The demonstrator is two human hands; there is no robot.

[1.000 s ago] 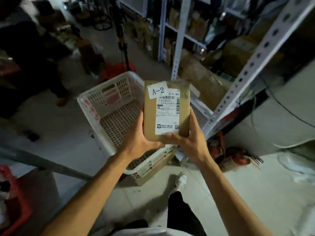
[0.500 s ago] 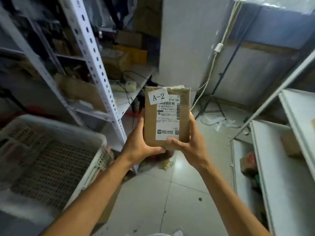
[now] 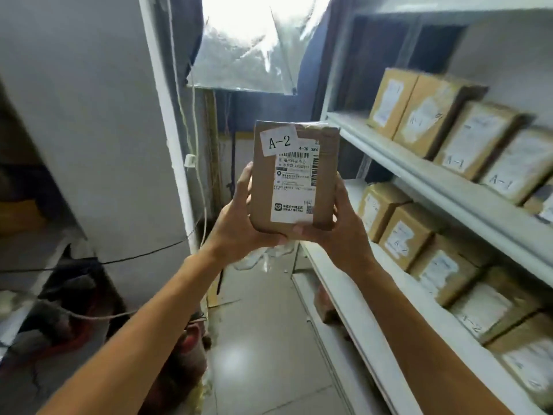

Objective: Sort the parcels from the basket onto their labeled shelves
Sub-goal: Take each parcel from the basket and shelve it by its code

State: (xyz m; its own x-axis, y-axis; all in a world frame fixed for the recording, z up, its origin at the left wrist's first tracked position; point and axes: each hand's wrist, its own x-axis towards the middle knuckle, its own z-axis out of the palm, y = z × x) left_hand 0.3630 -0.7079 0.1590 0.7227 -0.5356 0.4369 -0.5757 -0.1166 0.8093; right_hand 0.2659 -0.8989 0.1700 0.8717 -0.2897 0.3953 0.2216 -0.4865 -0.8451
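A brown cardboard parcel [image 3: 294, 175] with a white "A-2" sticker and a shipping label stands upright in front of me. My left hand [image 3: 239, 217] grips its left side and bottom edge, and my right hand [image 3: 338, 226] grips its right side and bottom. To the right is a white shelving unit [image 3: 419, 175]. Its upper shelf carries a row of parcels marked A-1 [image 3: 475, 142]. The shelf below carries a row of parcels marked A-2 [image 3: 404, 235]. The basket is out of view.
A grey wall [image 3: 89, 115] with hanging cables stands on the left, with dark clutter and red items [image 3: 74, 319] at its foot. A narrow tiled floor aisle [image 3: 263, 339] runs between the wall and the shelving. A bright foil-covered window [image 3: 248, 46] is ahead.
My view has swung right, away from the basket and metal rack, to the white shelves with A-1 and A-2 parcels. Both hands have kept hold of the parcel and raised it slightly.
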